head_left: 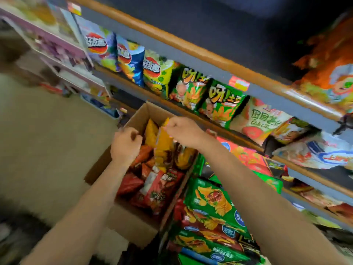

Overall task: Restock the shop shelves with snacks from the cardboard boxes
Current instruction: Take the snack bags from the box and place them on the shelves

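An open cardboard box (133, 222) stands on the floor against the shelves, filled with red, orange and yellow snack bags. My right hand (183, 131) pinches the top edge of a yellow snack bag (163, 144) and holds it upright above the box. My left hand (126, 144) hovers over the box's left side with its fingers curled; I cannot tell whether it holds anything. The shelf (210, 121) just behind the box carries a row of blue, yellow and green chip bags (219, 104).
Lower shelves to the right hold green and red chip bags (212, 203). An upper shelf edge (191, 54) with price tags runs overhead. A pink display rack (63, 60) stands at the far left. Bare beige floor (47, 140) lies left of the box.
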The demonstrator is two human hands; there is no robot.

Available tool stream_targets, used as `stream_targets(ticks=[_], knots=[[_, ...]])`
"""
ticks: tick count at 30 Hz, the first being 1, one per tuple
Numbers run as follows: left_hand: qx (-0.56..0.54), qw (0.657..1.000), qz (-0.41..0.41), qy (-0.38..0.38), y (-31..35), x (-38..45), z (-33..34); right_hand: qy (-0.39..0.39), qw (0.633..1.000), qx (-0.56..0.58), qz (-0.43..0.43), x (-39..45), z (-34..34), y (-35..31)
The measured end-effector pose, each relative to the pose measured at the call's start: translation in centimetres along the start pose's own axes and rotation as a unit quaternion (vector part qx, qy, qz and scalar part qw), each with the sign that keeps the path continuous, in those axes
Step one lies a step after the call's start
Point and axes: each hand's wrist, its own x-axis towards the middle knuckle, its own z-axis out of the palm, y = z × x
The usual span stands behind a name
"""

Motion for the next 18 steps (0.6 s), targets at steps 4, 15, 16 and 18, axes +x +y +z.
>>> stream_targets(ticks=[4, 15, 16, 18], knots=[[0.132, 0.99, -0.049, -0.003, -8.5, 1.7, 0.7, -0.077, 0.987, -0.093, 0.11, 7.1, 6.6, -0.1], [0.059, 0.997, -0.044, -0.004, -13.1, 1.1, 2.6, 0.057, 0.914, 0.048, 0.399, 12.3, 16.0, 5.0], [0.023, 0.999, -0.028, 0.018, -12.8, 0.8, 2.5, 0.062, 0.911, 0.058, 0.402, 11.9, 15.6, 4.2], [-0.027, 0.999, 0.002, 0.039, -11.3, 0.2, 2.2, 0.052, 0.926, 0.02, 0.373, 10.7, 14.9, 2.1]])
